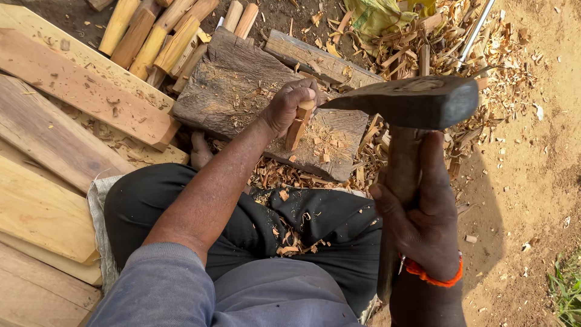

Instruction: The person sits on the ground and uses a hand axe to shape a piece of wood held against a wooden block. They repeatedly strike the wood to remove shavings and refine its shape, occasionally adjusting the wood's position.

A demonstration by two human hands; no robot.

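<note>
Everything here sits around the worn, grey chopping block of rough timber [242, 91], dusted with shavings. To its left lie flat pale planks [54, 139], stacked and overlapping; behind its left corner, a heap of short round yellow-brown billets [157, 36].

On the block itself, toward its near right part, the person's left hand [287, 106] is clenched around a small stick of pale orange-brown wood [298, 124], standing it nearly upright with its lower end resting on the block. The fingers wrap the upper half, leaving the lower part bare. It looks light, stiff and dry — a piece that would split rather than bend, and easy to knock askew, so the high, firm grip seems sound and keeps the knuckles clear of the bottom end.

Just right of the block, raised above its edge, hangs a dark adze-like tool with a broad iron head [417, 100] on a thick wooden haft. The right hand [423, 224], an orange band at the wrist, grasps the haft low down; the head looks heavy, the haft smooth with use — best held with a full fist.

Beyond the block's right side, curled wood chips [484, 85] litter sandy ground.
</note>
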